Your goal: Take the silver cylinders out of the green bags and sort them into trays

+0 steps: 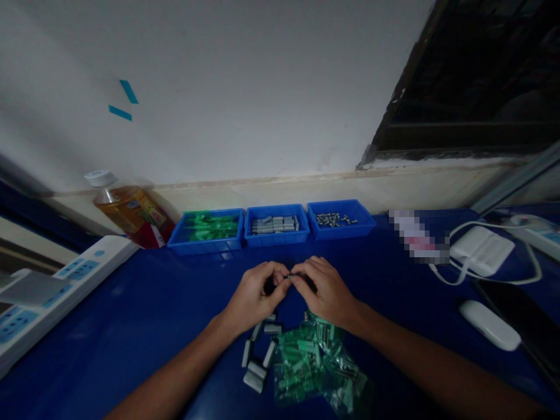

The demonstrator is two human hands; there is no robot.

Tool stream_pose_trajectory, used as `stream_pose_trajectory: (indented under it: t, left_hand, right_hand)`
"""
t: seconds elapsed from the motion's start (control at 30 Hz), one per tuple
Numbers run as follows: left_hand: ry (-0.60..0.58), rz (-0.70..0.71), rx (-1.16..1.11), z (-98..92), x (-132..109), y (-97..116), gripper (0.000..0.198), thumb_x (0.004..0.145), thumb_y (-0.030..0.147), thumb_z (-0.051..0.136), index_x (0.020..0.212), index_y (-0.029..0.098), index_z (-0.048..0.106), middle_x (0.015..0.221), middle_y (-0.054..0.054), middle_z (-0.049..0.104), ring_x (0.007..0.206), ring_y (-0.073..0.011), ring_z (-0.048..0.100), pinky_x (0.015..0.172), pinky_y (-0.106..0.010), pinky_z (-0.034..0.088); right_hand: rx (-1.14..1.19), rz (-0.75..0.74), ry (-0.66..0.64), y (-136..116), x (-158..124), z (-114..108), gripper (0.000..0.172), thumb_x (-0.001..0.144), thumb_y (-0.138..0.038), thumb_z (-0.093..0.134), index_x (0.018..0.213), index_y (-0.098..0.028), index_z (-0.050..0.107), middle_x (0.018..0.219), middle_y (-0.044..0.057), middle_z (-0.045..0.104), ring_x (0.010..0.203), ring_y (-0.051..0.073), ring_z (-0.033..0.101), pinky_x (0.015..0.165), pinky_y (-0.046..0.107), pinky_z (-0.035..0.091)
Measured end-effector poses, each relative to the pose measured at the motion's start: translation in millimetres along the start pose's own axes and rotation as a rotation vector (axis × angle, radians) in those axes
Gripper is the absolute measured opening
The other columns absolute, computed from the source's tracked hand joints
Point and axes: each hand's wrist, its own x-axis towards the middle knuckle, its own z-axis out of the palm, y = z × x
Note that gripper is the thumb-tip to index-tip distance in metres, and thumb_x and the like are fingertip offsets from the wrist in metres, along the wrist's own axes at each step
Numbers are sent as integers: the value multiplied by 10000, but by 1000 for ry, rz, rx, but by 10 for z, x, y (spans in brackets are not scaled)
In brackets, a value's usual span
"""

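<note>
Left hand (254, 294), right hand (326, 290), both apparently pinching

The scene is dim. Beyond the left hand (256, 297) and right hand (328, 291), the wall (240, 87) is a muted grey; up and right, the window (476, 64) is almost black. Faint glare smears the table (184, 303) left of the left hand. Bags (301, 367) below the right hand glint. The part (289, 276) between both hands looks soft. Far left, the power strip (90, 263) appears stretched.
</note>
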Motion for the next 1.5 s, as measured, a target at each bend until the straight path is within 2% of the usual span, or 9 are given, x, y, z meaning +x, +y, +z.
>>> stream_pose_trajectory:
  t: [0.1, 0.4, 0.5, 0.63, 0.73, 0.8, 1.1, 1.27, 1.5]
  left_hand:
    - [-17, -32, -18, -11, 2, -11, 186, 900, 302, 490, 867, 148, 590, 715, -4, 583, 647, -118, 545, 593, -219, 416]
    - [-137, 20, 20, -14, 8, 2, 217, 921, 313, 459, 837, 152, 579, 736, -9, 575, 680, -130, 527, 630, -245, 399]
    - [-222, 147, 138, -30, -3, 54, 142, 893, 227, 495, 964, 190, 613, 913, -35, 621, 874, -179, 545, 807, -331, 397]
    - [-378, 260, 213, -71, -14, 132, 344, 864, 154, 519, 1154, 320, 597, 1124, -21, 591, 1044, -205, 493, 914, -391, 344]
    - [-433, 274, 199, -94, -12, 148, 297, 834, 202, 591, 1094, 337, 640, 1174, -10, 571, 1111, -221, 455, 936, -394, 333]
    - [-446, 271, 206, -97, -8, 143, 233, 807, 231, 638, 1013, 334, 670, 1174, 0, 568, 1143, -233, 432, 955, -407, 312]
    - [-391, 223, 178, -33, 8, 95, 67, 820, 265, 638, 885, 249, 645, 1091, -12, 598, 1119, -229, 439, 948, -406, 290]
    - [-222, 158, 31, -14, 34, 5, 130, 908, 279, 510, 932, 193, 604, 1007, -50, 611, 1058, -205, 470, 925, -367, 341]
    - [-188, 181, -65, -11, 45, -62, 174, 926, 285, 487, 887, 172, 613, 934, -54, 619, 1016, -188, 497, 934, -339, 352]
  right_hand:
    - [-11, -43, 33, -6, -20, -5, 107, 883, -245, 521, 954, -174, 558, 761, 29, 584, 741, 175, 526, 707, 323, 366]
    - [-114, -157, 127, 74, 46, -98, 62, 809, -161, 494, 761, -187, 524, 687, 17, 565, 666, 165, 495, 651, 315, 340]
    - [-170, -96, 214, 272, 155, -201, 123, 762, -154, 498, 649, -200, 477, 615, 2, 532, 624, 158, 486, 634, 307, 337]
    - [-415, 60, 297, 555, 410, -403, 137, 792, -215, 526, 657, -192, 524, 641, 24, 578, 698, 196, 513, 671, 323, 340]
    - [-536, 183, 310, 611, 521, -506, 152, 824, -311, 562, 846, -166, 599, 756, 58, 631, 788, 240, 523, 700, 341, 349]
    - [-510, 176, 292, 543, 466, -505, 196, 832, -334, 570, 914, -159, 601, 802, 71, 638, 823, 251, 528, 723, 353, 363]
    - [26, -32, 53, 2, -154, -220, 50, 866, -213, 518, 848, -192, 560, 683, 8, 563, 700, 161, 523, 654, 295, 403]
    - [-75, -165, -47, -86, -176, -146, 134, 833, -203, 545, 964, -174, 538, 833, 49, 595, 775, 191, 517, 708, 344, 392]
    - [-177, -188, -34, -51, -197, -108, 123, 868, -165, 510, 988, -166, 536, 844, 55, 589, 794, 195, 504, 719, 338, 383]
